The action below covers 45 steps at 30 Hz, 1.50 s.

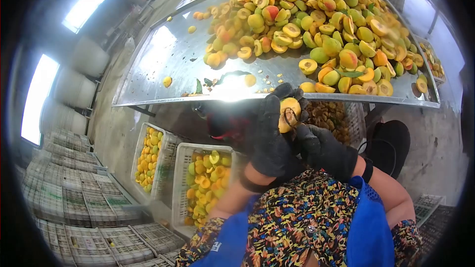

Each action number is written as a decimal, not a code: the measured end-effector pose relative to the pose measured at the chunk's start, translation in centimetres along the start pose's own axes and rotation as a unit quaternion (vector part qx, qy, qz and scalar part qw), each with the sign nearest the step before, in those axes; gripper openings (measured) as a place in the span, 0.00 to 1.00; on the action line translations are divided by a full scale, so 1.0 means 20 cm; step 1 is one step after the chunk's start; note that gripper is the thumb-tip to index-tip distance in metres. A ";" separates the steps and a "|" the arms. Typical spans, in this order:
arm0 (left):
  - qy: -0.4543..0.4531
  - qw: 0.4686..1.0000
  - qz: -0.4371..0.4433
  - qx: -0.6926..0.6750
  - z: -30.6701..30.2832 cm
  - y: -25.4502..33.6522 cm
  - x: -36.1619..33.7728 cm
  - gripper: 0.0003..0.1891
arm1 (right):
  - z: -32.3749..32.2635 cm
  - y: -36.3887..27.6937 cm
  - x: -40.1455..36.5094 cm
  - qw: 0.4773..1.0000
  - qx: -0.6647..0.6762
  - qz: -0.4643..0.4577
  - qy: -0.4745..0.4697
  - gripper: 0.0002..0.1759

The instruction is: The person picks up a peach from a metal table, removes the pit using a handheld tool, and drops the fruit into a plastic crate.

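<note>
Both hands wear black gloves and are raised near the front edge of the metal table. My left hand (272, 133) is closed around a halved yellow fruit (288, 114), its cut face turned toward me. A thin dark curved tool (291, 113) lies against that cut face. My right hand (324, 151) is closed on the tool's lower end, just right of and below the fruit. A large heap of whole and halved fruit (341, 34) covers the far and right parts of the metal table (148, 76).
Crates of fruit (179, 183) (141, 168) stand on the floor at lower left. Below the table edge is a crate of brown pieces (329, 118). Stacked crates (74, 193) fill the far left. A dark round seat (391, 143) is at right.
</note>
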<state>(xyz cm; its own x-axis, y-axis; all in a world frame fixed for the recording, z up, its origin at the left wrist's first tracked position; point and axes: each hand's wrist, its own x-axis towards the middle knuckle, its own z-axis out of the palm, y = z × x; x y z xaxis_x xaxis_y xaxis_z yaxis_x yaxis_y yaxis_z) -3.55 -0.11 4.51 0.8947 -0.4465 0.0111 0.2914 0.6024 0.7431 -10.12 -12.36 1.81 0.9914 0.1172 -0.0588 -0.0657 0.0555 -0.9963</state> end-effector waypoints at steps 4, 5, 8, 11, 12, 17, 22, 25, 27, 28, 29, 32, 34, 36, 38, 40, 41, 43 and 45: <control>-0.031 0.997 0.045 0.045 0.03 -0.01 -0.01 0.26 | -0.10 0.03 0.02 0.963 -0.257 -0.075 0.029 0.21; -0.055 0.992 0.058 0.098 -0.01 -0.02 0.00 0.27 | -0.12 0.02 0.02 0.930 -0.354 -0.094 0.033 0.20; -0.078 0.978 0.088 0.174 -0.03 -0.02 -0.02 0.27 | -0.07 -0.07 -0.01 0.926 -0.354 -0.113 0.068 0.18; -0.055 0.997 0.026 0.040 -0.03 -0.01 0.00 0.24 | -0.04 -0.09 -0.01 0.907 -0.389 -0.118 0.108 0.17; -0.044 0.998 -0.009 -0.033 -0.03 0.00 0.00 0.23 | -0.03 -0.09 -0.01 0.898 -0.410 -0.110 0.113 0.17; -0.093 0.992 -0.003 0.080 -0.09 0.00 0.01 0.26 | -0.04 -0.04 -0.02 0.844 -0.504 -0.132 0.128 0.14; -0.184 0.867 0.136 0.443 -0.15 0.08 0.05 0.20 | -0.09 0.08 0.00 0.820 -0.540 -0.148 0.117 0.12; -0.239 0.761 0.158 0.582 -0.24 0.06 0.17 0.19 | -0.14 0.06 0.04 0.774 -0.578 -0.238 0.100 0.13; -0.249 0.800 0.043 0.544 -0.18 0.08 0.18 0.18 | -0.20 0.05 0.07 0.772 -0.588 -0.232 0.066 0.13; -0.273 0.785 0.046 0.554 -0.18 0.08 0.21 0.18 | -0.22 0.05 0.10 0.792 -0.582 -0.179 0.038 0.14; -0.334 0.699 0.178 0.606 -0.26 0.07 0.28 0.17 | -0.25 0.05 0.13 0.808 -0.576 -0.122 0.015 0.15; -0.300 0.637 0.238 0.669 -0.24 0.06 0.37 0.19 | -0.34 0.19 0.26 0.781 -0.602 -0.155 0.058 0.13; -0.145 0.954 0.016 0.261 -0.24 -0.02 0.37 0.24 | -0.25 0.09 0.24 0.805 -0.579 -0.126 0.034 0.19; -0.098 0.934 0.168 0.300 -0.23 -0.14 0.34 0.28 | -0.17 0.05 0.20 0.850 -0.511 -0.126 0.028 0.21; -0.045 0.960 0.181 0.210 -0.33 -0.25 0.38 0.28 | -0.11 -0.02 0.12 0.900 -0.412 -0.142 -0.003 0.25; 0.008 0.960 0.221 0.173 -0.32 -0.27 0.40 0.25 | -0.08 -0.05 0.13 0.936 -0.327 -0.131 -0.017 0.28; 0.018 0.982 0.167 0.088 -0.31 -0.26 0.39 0.24 | -0.07 -0.05 0.12 0.950 -0.285 -0.126 -0.027 0.29; 0.043 0.993 0.072 -0.080 -0.29 -0.20 0.35 0.22 | -0.07 -0.03 0.12 0.927 -0.324 -0.183 -0.044 0.29; 0.012 0.986 0.145 0.076 -0.30 -0.20 0.33 0.15 | -0.04 -0.06 0.15 0.917 -0.346 -0.185 -0.077 0.30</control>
<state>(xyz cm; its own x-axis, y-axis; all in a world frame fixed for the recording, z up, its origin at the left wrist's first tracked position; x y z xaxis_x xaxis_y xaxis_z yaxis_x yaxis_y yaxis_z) 3.17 -1.52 -2.35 0.9410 -0.2539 0.2238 -0.0300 0.5961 0.8024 -6.95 -12.90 2.81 0.9004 0.3581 0.2470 0.4114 -0.5166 -0.7509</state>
